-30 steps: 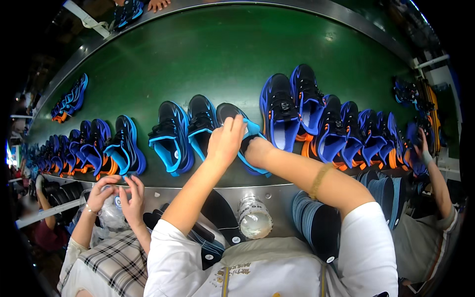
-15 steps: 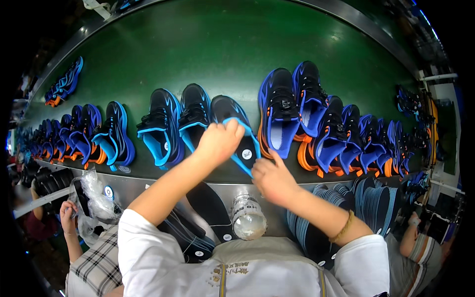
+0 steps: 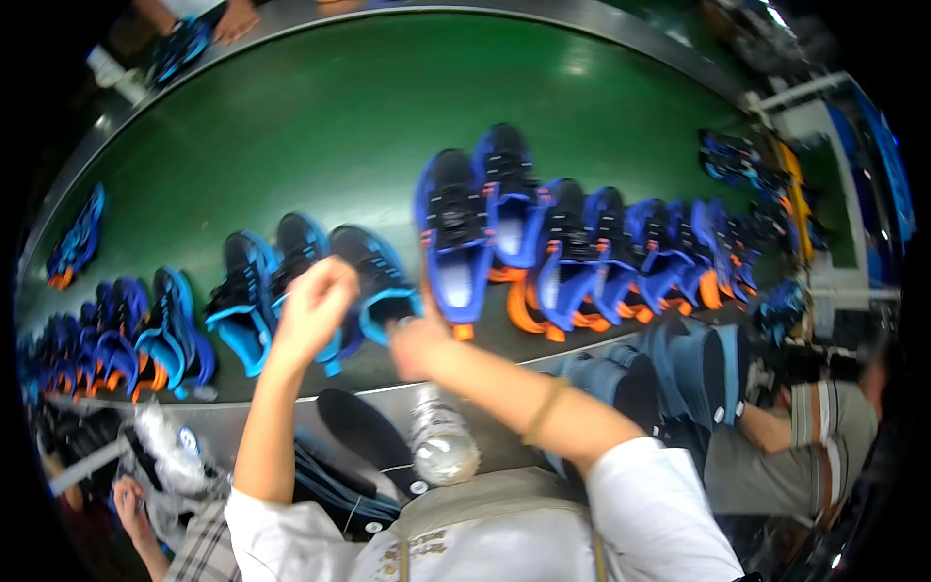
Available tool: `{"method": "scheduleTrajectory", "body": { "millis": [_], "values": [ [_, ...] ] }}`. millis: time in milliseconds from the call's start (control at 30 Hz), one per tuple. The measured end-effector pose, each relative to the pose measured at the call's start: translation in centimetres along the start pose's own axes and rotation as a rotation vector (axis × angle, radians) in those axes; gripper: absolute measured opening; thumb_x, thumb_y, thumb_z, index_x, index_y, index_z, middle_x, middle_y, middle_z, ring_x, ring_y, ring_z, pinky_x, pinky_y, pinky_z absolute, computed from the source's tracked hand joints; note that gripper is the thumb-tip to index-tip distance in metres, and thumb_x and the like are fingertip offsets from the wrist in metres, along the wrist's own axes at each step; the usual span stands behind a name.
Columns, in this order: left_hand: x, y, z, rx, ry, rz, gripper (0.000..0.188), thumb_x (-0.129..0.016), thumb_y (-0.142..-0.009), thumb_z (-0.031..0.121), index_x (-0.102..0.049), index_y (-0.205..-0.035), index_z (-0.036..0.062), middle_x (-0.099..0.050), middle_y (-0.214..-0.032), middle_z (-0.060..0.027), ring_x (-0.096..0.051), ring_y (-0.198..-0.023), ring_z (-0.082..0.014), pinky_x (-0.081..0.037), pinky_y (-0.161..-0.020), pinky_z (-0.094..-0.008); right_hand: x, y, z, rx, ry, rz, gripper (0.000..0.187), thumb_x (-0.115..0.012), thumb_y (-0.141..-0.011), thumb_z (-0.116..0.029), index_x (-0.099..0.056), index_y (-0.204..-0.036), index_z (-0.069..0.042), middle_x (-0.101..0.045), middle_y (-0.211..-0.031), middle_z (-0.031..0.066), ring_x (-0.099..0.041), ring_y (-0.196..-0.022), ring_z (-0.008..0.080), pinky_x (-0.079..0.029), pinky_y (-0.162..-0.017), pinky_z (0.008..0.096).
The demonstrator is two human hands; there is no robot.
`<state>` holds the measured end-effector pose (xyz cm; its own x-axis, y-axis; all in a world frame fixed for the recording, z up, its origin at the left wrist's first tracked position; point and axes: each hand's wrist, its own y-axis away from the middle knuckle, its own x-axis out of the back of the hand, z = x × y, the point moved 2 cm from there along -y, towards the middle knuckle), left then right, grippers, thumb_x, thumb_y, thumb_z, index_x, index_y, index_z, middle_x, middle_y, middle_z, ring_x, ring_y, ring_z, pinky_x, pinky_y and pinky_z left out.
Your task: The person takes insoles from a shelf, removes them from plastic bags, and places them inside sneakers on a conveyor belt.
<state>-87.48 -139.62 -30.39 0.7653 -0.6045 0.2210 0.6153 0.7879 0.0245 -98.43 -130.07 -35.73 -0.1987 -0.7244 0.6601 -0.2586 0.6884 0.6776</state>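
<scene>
A black sneaker with light-blue lining (image 3: 369,256) stands on the green table (image 3: 359,116), toe pointing away from me. My right hand (image 3: 419,345) is at its heel end, smeared by motion, so its fingers cannot be read. Beside the same sneaker's left edge is my left hand (image 3: 320,296), with curled fingers. Whatever it may hold is hidden. That hand partly covers a second light-blue-lined sneaker (image 3: 299,238). Another matching sneaker (image 3: 242,281) stands farther left. Just right of my hands is a purple-lined sneaker (image 3: 454,223) with a pale insole inside.
Rows of sneakers (image 3: 582,238) extend along both sides. Below the table edge lie a black insole (image 3: 364,432), stacked blue-black insoles (image 3: 684,364) and a clear cylindrical container (image 3: 444,436). Clear plastic wrap (image 3: 170,436) lies left. Other people's hands (image 3: 236,19) show across the table and beside me.
The view has shifted, moving the table's contents leftward in the picture. The insole that stuck out of the sneaker no longer shows. My left hand has come away from the shoe's tongue to its left side.
</scene>
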Motion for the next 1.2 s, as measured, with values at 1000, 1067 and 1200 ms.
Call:
{"method": "scheduleTrajectory", "body": {
  "millis": [1000,1067,1200],
  "values": [
    [-19.1,16.9,5.0,-0.197,-0.883,0.009,0.031,-0.051,-0.070,0.000,-0.050,-0.100,-0.0073,-0.051,-0.073,-0.0180,-0.049,-0.049,-0.0320,-0.040,-0.044,-0.0393,0.2,26.1,42.7,-0.540,-0.668,0.701,0.050,-0.061,-0.066,-0.008,-0.045,-0.113,-0.002,-0.055,-0.109,0.0211,-0.052,-0.105,0.0318,-0.041,-0.088,0.0350],
    [-18.8,16.9,5.6,-0.213,-0.905,0.003,0.031,-0.051,-0.070,0.000,-0.050,-0.100,-0.0075,-0.051,-0.073,-0.0180,-0.049,-0.049,-0.0319,-0.040,-0.044,-0.0390,0.7,26.6,43.2,-0.518,-0.675,0.674,0.052,-0.061,-0.068,-0.007,-0.045,-0.117,-0.003,-0.055,-0.110,0.0203,-0.053,-0.105,0.0307,-0.041,-0.088,0.0345],
    [-20.0,16.6,5.3,-0.221,-0.937,-0.003,0.029,-0.051,-0.071,0.001,-0.052,-0.100,-0.0051,-0.054,-0.072,-0.0156,-0.051,-0.053,-0.0311,-0.040,-0.050,-0.0381,-1.2,27.1,47.6,-0.520,-0.663,0.745,0.051,-0.062,-0.066,-0.006,-0.047,-0.115,-0.003,-0.060,-0.099,0.0170,-0.058,-0.094,0.0278,-0.044,-0.081,0.0331]
  ]
}}
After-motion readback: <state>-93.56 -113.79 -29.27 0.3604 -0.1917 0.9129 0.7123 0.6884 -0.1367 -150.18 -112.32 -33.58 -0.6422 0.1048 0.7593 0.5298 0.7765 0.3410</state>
